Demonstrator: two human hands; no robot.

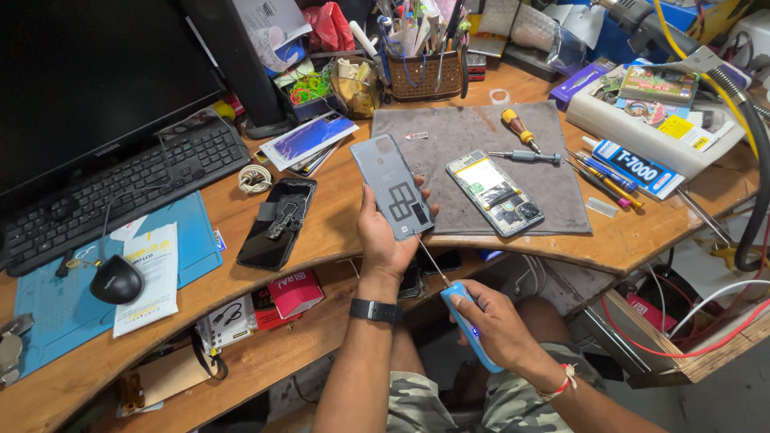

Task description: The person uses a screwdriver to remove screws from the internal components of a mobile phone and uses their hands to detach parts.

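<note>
Right hand (pixel 493 321) fist-grips blue soldering iron (pixel 468 325), tip at grey phone back cover (pixel 393 187) clasped by left hand (pixel 383 240).

Opened phone (pixel 495 193) lies on mat (pixel 553 200), screwdrivers (pixel 525 144) behind it.

From my feed: both forearms bare, no sleeves. Left hand (pixel 383 240) has a black band w/ a rectangular face, prob. a fitness tracker (pixel 375 310), snug just below the grip at the wrist. Right hand (pixel 496 321) has a thin thread bracelet (pixel 561 382), red and white w/ a small knot, likewise just behind the grip. Lap below: camo shorts (pixel 513 405), green/grey/tan blotches.
</note>
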